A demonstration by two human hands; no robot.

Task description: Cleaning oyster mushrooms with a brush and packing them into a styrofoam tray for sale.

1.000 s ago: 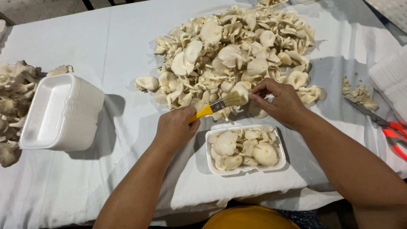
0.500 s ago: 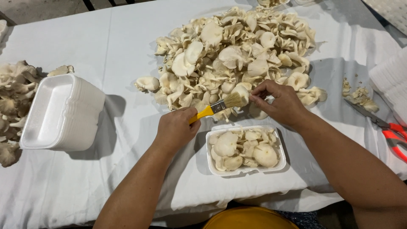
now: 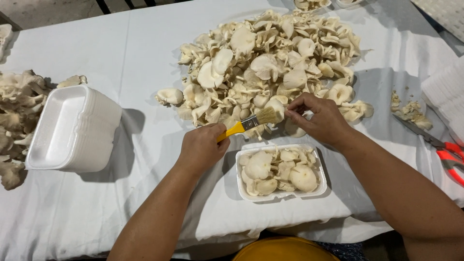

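Brush (image 3: 249,123): yellow handle gripped in closed left hand (image 3: 202,147); long axis ran toward 2 o'clock, bristles leading, just above the tray (image 3: 281,172).
Right hand (image 3: 321,120): fingers pinched a mushroom, mostly hidden.
Scissors (image 3: 442,150): cut off at 3 o'clock.

mushroom pile (image 3: 270,67) behind filled tray (image 3: 280,171) | tray stack (image 3: 72,128) left | scissors (image 3: 437,147) right | all on table (image 3: 145,43)
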